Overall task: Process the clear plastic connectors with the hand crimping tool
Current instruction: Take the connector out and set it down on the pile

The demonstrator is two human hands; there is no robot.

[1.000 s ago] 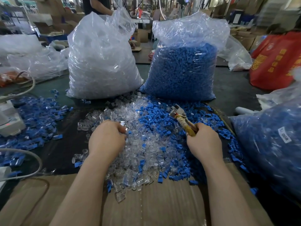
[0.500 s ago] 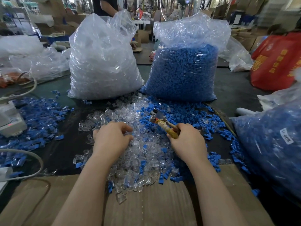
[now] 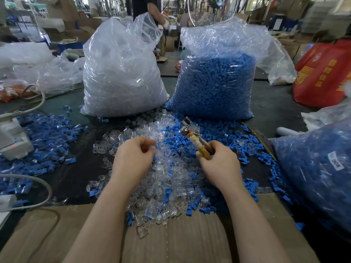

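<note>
On the dark bench, dead centre, sits the heap of clear connectors (image 3: 167, 179): small, boxy, see-through shells, glinting, far too many to count, tumbled together with blue caps (image 3: 176, 143) and spilling onto the cardboard (image 3: 171, 242) at the near edge. One clear shell lies alone on that cardboard, just off the heap's foot.

Left hand (image 3: 133, 160) hovers over the heap's left side, fingers curled in toward the thumb; whether a connector is pinched there, I cannot tell, since the fingertips hide it. Right hand (image 3: 220, 166) is wrapped tight round the tool (image 3: 193, 137), whose yellowish handles poke up out of the fist and whose metal head tilts up and left, above the blue caps. The jaws stand slightly apart, and something clear seems to sit at them, though it is too small to be sure.

Behind the heap stand two big bags, side by side: a clear bag (image 3: 121, 73) on the left, a blue bag (image 3: 216, 82) on the right. A third bag of blue parts (image 3: 319, 175), labelled, bulges in at the right edge. One red sack (image 3: 326, 73) sits further back right. To the left, a second scatter of blue pieces (image 3: 47, 141) spreads beside a pale device (image 3: 13, 143), with two grey cables (image 3: 36, 190) looping near it.
</note>
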